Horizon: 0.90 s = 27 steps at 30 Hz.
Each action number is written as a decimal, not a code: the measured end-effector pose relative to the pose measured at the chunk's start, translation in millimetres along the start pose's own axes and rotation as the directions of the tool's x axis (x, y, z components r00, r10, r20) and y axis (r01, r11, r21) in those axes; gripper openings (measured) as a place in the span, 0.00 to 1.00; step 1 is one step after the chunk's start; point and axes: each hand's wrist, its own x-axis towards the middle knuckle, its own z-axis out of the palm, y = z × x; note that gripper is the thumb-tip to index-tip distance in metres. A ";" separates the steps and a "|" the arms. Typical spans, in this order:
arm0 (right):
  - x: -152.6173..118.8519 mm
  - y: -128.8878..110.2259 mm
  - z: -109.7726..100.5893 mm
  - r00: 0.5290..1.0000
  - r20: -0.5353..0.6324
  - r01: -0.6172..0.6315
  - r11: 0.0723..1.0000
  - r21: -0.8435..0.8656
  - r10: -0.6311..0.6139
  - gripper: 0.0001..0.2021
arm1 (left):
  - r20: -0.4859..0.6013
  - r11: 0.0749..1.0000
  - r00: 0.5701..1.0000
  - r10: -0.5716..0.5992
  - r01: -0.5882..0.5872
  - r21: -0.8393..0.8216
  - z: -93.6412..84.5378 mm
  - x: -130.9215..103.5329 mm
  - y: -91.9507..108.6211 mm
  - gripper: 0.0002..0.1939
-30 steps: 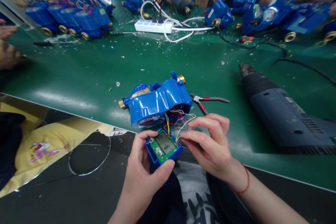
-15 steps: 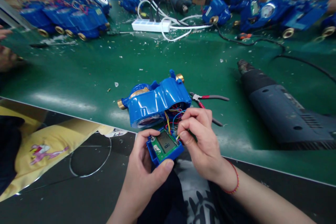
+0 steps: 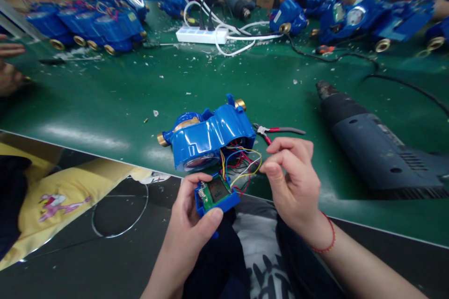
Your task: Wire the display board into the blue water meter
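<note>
My left hand grips a small blue housing with a green circuit board and a dark display in it. Thin coloured wires run from this housing into the open side of a blue water meter body, which lies on the bench and has brass ends. My right hand is raised to the right of the wires, thumb and fingers curled together. A yellow wire loop comes close to its fingertips; whether anything is pinched there I cannot make out.
Red-and-grey cutting pliers lie behind my right hand. A heat gun rests on the green bench at right. Farther back are a white power strip, cables and several blue meters. Other people's hands work across the bench and at left.
My right hand has moved right, away from the housing, and the yellow and white wires now bow outward. The left hand has tilted the housing and shifted it slightly left.
</note>
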 end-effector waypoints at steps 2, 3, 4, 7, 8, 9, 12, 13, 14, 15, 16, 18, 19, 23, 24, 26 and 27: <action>-5.0 0.9 -2.4 0.996 0.000 0.088 0.995 -0.036 -0.088 0.11 | -0.027 1.000 0.999 -0.018 0.017 -0.026 2.0 -0.7 0.9 0.27; -6.5 1.0 -2.6 0.990 0.003 0.144 0.988 -0.050 -0.144 0.09 | -0.032 0.999 0.999 -0.019 0.018 -0.032 2.6 -0.8 1.4 0.27; -7.2 1.1 -2.1 0.979 0.015 0.205 0.977 -0.057 -0.204 0.05 | -0.028 0.999 0.999 -0.015 0.014 -0.034 3.0 -0.7 1.8 0.27; -4.8 1.3 2.0 0.938 0.057 0.344 0.938 -0.044 -0.341 0.11 | -0.009 0.999 1.000 0.007 -0.007 -0.035 2.1 0.6 1.8 0.26; -3.1 1.2 3.7 0.929 0.067 0.368 0.929 -0.034 -0.365 0.10 | 0.000 0.999 1.000 0.012 -0.012 -0.033 1.4 1.3 1.3 0.26; -1.3 0.8 5.4 0.924 0.074 0.378 0.925 -0.025 -0.376 0.09 | 0.012 0.999 1.000 0.019 -0.019 -0.028 0.5 2.0 0.5 0.25; 2.3 -2.8 9.8 0.942 0.089 0.324 0.946 0.012 -0.324 0.10 | 0.052 0.999 0.997 0.054 -0.054 -0.001 -2.0 4.2 -2.3 0.24; 2.4 -5.0 11.3 0.955 0.096 0.278 0.960 0.034 -0.280 0.10 | 0.064 0.998 0.996 0.067 -0.068 0.005 -2.6 4.6 -3.0 0.24; 1.8 -7.5 12.8 0.969 0.103 0.219 0.974 0.060 -0.224 0.11 | 0.068 0.997 0.995 0.079 -0.079 0.007 -3.0 4.8 -3.5 0.24; 0.7 -10.4 14.4 0.981 0.108 0.149 0.985 0.092 -0.159 0.11 | 0.065 0.996 0.994 0.084 -0.085 0.008 -2.9 4.7 -3.6 0.24; -0.8 -13.4 16.1 0.989 0.112 0.079 0.989 0.127 -0.093 0.10 | 0.064 0.996 0.994 0.086 -0.087 0.009 -2.5 4.4 -3.4 0.24; -4.0 -18.8 19.2 0.992 0.120 -0.052 0.978 0.200 0.028 0.09 | 0.067 0.996 0.994 0.086 -0.087 0.015 -0.7 3.4 -2.0 0.24; -5.1 -20.8 20.4 0.989 0.122 -0.107 0.966 0.235 0.080 0.09 | 0.069 0.996 0.994 0.089 -0.091 0.016 0.4 3.0 -1.2 0.24; -3.9 -18.8 21.6 0.962 0.090 -0.271 0.884 0.381 0.256 0.07 | 0.061 0.995 0.993 0.098 -0.100 0.019 2.3 2.7 -0.1 0.24; -2.3 -15.6 20.8 0.953 0.046 -0.290 0.860 0.419 0.299 0.07 | 0.052 0.995 0.995 0.089 -0.091 0.028 1.3 2.7 -0.9 0.24; 0.7 -7.6 17.6 0.932 -0.053 -0.292 0.831 0.474 0.358 0.07 | 0.032 0.997 0.997 0.070 -0.071 0.038 -2.3 2.7 -3.4 0.25; 1.5 -3.7 15.5 0.926 -0.088 -0.283 0.829 0.482 0.367 0.06 | 0.027 0.997 0.998 0.064 -0.065 0.034 -4.5 2.5 -4.8 0.25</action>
